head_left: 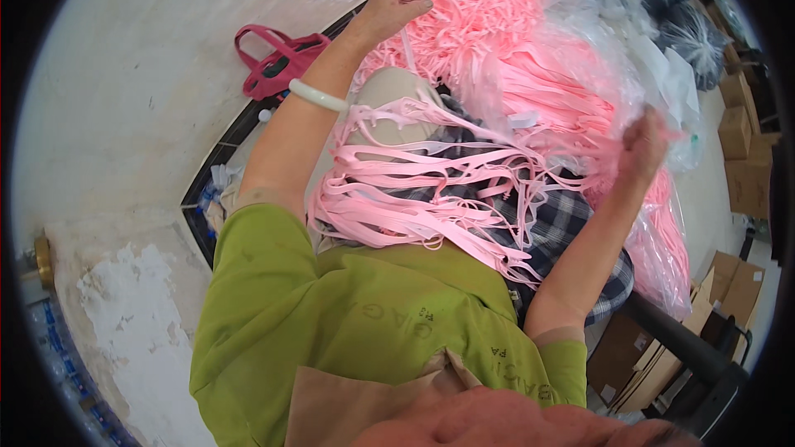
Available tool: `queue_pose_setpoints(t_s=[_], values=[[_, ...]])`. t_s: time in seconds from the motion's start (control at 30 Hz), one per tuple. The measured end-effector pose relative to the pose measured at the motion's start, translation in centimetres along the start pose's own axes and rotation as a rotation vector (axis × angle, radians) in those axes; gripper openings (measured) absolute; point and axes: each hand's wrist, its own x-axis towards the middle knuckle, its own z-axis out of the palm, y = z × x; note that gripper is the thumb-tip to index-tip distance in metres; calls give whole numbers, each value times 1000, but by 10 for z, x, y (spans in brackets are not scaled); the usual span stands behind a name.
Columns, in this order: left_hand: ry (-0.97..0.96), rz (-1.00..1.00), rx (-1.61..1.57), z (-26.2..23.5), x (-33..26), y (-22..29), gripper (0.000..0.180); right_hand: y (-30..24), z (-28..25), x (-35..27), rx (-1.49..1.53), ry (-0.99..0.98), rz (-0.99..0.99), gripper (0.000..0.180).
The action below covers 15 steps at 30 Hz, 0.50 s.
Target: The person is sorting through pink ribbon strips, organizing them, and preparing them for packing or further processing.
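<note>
Head view: person in a green shirt (331,323), seen from above, both forearms reaching up the picture.
Left hand (396,7): raised over the big heap of pink strips (489,8), fingers curled closed around one thin strip that runs down from the fist.
Left wrist: pale bangle (317,96).
Right hand (644,145): fingers closed, gripping a bunch of pink strips at the edge of the clear plastic bag (629,58).
Lap: loose bundle of pink strips (414,190) draped across checked cloth (563,215).
Floor, left: red bag (277,62).
Right edge: cardboard boxes (745,174).
</note>
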Motion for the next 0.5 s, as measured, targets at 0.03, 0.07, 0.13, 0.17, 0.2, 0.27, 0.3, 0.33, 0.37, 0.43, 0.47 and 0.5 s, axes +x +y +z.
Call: queue_pose_setpoints(t_s=[0.03,0.07,0.13,0.17,0.2,0.27,0.3,0.33,0.37,0.43,0.47,0.5], values=[[14,-12,8,-8,-12,3,33,1,30,-16,-94,-196,43,12],[4,-35,4,-16,-27,9,33,4,56,-34,-174,-343,58,19],[1,-101,-6,-32,-63,16,32,9,91,-64,-343,-615,5,29],[10,-145,-12,-41,-82,13,31,7,106,-80,-329,-679,112,29],[-54,-230,-7,-51,-101,6,31,16,110,-87,-301,-721,172,25],[-159,-351,-67,-68,-146,-12,30,18,123,-103,-357,-762,201,26],[-202,-383,-136,-70,-168,-20,30,18,127,-106,-356,-772,201,26],[-191,-386,-139,-66,-187,-29,30,16,130,-110,-345,-811,153,25],[-181,-418,-225,-61,-204,-37,28,13,133,-113,-336,-849,105,25],[-166,-447,-322,-52,-224,-39,26,0,140,-121,-304,-846,134,23],[-116,-437,-361,-44,-226,-34,24,-4,143,-124,-268,-833,161,22],[-69,-426,-400,-40,-227,-32,23,-4,144,-125,-275,-838,160,22]])
